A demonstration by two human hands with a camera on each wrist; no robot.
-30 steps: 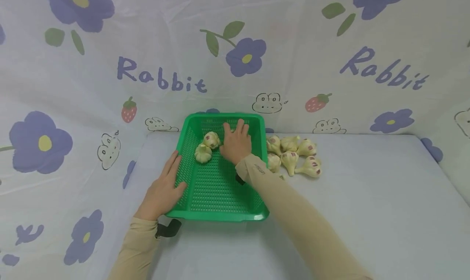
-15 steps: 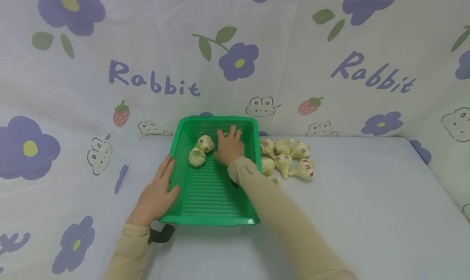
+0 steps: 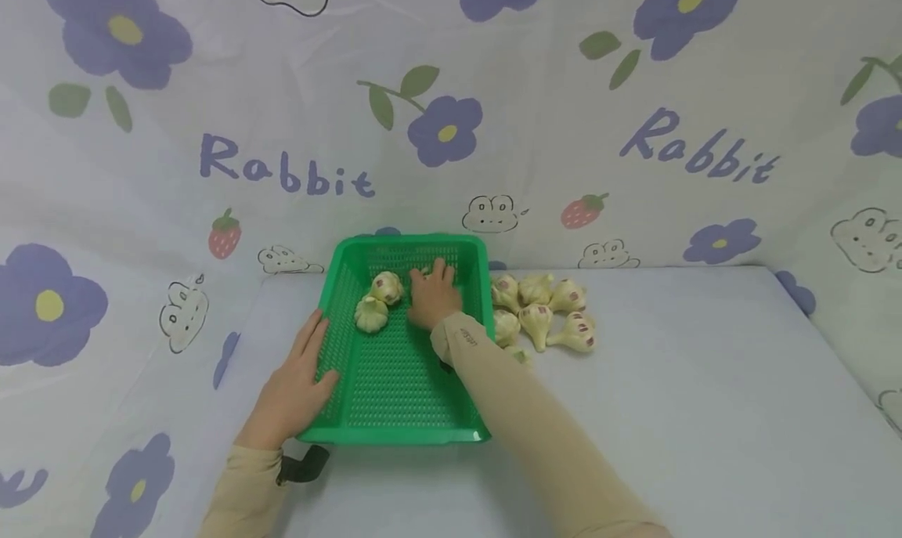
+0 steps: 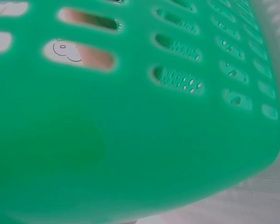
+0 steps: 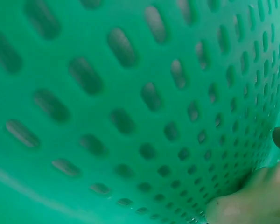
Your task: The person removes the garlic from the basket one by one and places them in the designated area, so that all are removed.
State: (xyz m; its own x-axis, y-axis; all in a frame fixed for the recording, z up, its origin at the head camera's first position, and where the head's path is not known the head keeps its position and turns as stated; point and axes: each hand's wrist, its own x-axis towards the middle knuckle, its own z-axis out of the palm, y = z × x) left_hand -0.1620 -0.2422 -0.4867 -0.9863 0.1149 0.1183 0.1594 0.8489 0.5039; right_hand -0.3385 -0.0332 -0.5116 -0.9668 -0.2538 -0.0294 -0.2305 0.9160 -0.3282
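A green perforated plastic basket (image 3: 395, 438) stands on the white-covered table in the head view. My left hand (image 3: 290, 393) rests along its left rim, fingers fairly straight and thumb over the inner side. Inside the basket, near the far right corner, my right hand (image 3: 433, 299) is spread over a garlic bulb (image 3: 425, 272) mostly hidden beneath the fingers. Two more garlic bulbs (image 3: 379, 301) lie to its left. The basket wall (image 4: 130, 121) fills the left wrist view. At lower right in the right wrist view, part of my right hand (image 5: 252, 203) shows beside the mesh.
Several garlic bulbs (image 3: 539, 315) are grouped on the table just right of the basket. A white cloth (image 3: 535, 115) printed with flowers hangs behind the table (image 3: 676, 397).
The head view has shifted, so everything appears further left and slightly lower. Both hands keep nearly the same places on and in the basket, and the garlic bulbs have not visibly moved.
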